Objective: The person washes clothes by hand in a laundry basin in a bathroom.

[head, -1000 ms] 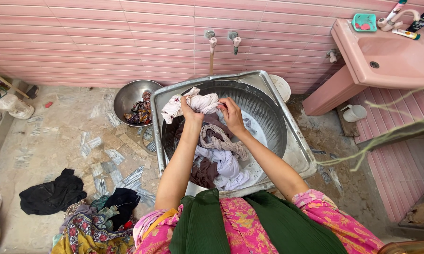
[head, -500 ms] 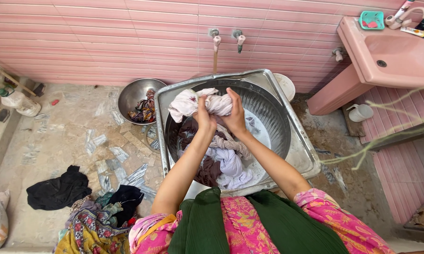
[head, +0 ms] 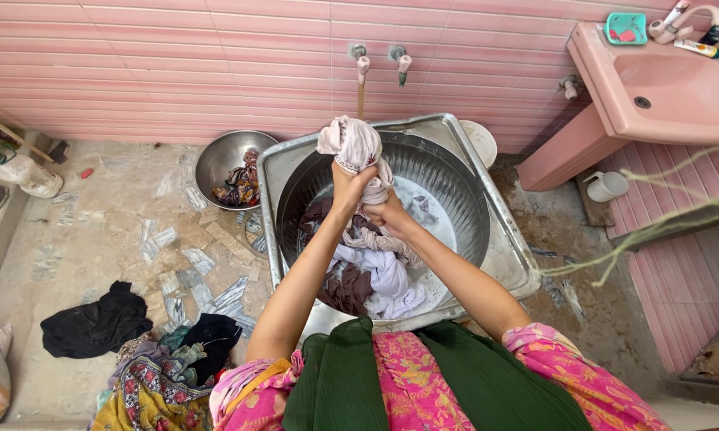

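2 hands over the steel tub [head: 509,263], both closed on 1 pale cloth [head: 351,144]. Right hand [head: 387,214] sits lower on the twisted cloth, left hand [head: 348,179] just above; bunched end sticks up past left grip. Tub holds suds w/ several wet garments [head: 375,271]. Left of tub: 1 steel bowl [head: 216,160] w/ patterned clothes. Behind tub: 2 taps [head: 379,60].

A: Where is free room around the metal tub [head: 503,263]?

B: Its far right part shows open water; a hand can pass there. The near left part is filled with wet clothes [head: 375,275].

A: And outside the tub?

B: Left, a steel bowl [head: 224,160] stands just beside the rim. Behind, two taps [head: 379,64] hang over the edge. Right, the pink sink [head: 655,88] blocks. The floor [head: 112,223] at left is open, with dark clothes [head: 96,323] nearer.
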